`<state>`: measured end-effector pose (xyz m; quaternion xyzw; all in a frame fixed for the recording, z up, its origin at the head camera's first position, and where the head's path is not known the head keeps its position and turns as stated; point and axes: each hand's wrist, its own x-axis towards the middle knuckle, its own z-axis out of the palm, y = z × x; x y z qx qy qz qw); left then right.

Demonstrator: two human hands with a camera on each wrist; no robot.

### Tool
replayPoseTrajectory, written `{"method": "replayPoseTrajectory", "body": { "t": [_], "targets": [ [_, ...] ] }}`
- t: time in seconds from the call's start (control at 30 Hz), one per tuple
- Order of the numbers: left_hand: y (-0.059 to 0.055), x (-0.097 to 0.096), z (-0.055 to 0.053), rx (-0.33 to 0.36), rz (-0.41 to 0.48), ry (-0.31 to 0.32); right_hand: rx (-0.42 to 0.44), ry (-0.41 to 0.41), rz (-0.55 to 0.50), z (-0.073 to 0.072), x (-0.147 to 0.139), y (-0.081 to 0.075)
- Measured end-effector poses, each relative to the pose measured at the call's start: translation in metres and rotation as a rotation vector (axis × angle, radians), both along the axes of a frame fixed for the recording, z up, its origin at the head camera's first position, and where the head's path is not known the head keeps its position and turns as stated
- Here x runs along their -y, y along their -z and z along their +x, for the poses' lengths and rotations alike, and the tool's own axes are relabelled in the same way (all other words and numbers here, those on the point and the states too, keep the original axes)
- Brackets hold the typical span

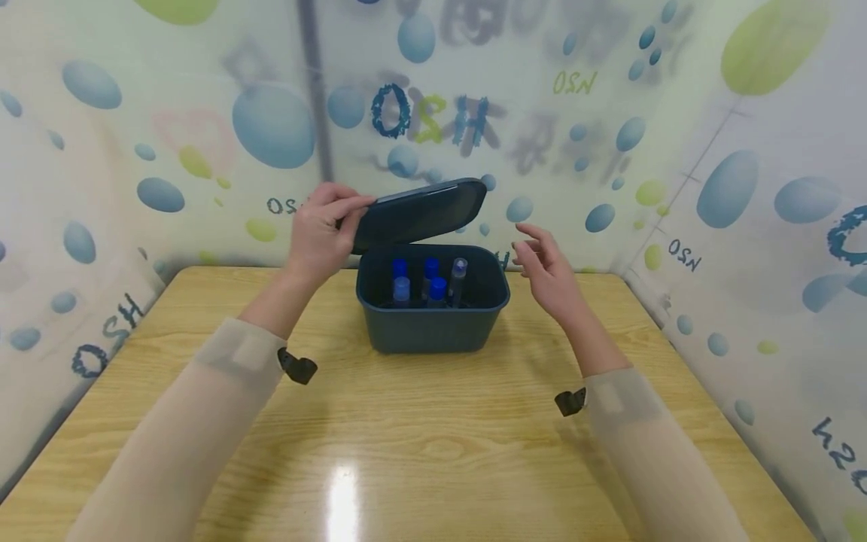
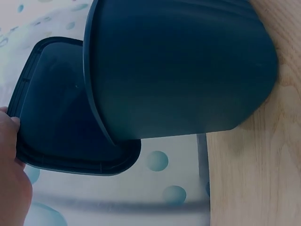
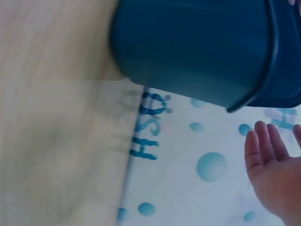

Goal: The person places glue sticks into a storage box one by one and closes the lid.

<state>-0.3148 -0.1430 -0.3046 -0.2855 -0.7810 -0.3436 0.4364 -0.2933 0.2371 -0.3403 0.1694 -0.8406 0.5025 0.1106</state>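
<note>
A dark blue-grey plastic box point(image 1: 427, 330) stands on the table, its top uncovered. Inside it several small bottles with blue caps point(image 1: 437, 288) stand upright, one point(image 1: 458, 280) with a paler, clear-looking top. My left hand point(image 1: 323, 229) pinches the edge of the box's dark lid point(image 1: 423, 214), which is tilted above the back of the box, right end higher. In the left wrist view the lid point(image 2: 61, 103) shows its rimmed underside. My right hand point(image 1: 547, 272) is raised to the right of the box, fingers relaxed and holding nothing; the right wrist view shows its palm point(image 3: 277, 183).
The box is near the back edge of the wooden table point(image 1: 420, 436). Behind it rises a wall point(image 1: 366, 45) printed with blue and green drops and letters, with more printed panels on both sides. A black wrist camera point(image 1: 298, 366) sits at the left cuff.
</note>
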Motion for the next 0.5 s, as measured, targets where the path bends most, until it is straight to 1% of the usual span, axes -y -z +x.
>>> {"method": "replayPoseTrajectory", "body": {
  "t": [0.1, 0.2, 0.33, 0.5],
  "targets": [
    [0.003, -0.001, 0.000, -0.030, -0.028, 0.024, -0.001, 0.001, 0.004, -0.002, 0.006, -0.010],
    [0.006, -0.003, 0.000, -0.064, -0.048, 0.052, -0.002, -0.003, 0.004, -0.004, 0.011, -0.016],
    [0.011, -0.008, -0.001, -0.119, -0.093, 0.097, -0.024, -0.009, 0.018, -0.006, 0.014, -0.019],
    [0.018, -0.013, 0.002, -0.150, -0.139, 0.164, -0.046, -0.028, 0.083, -0.008, 0.017, -0.020]
  ]
}}
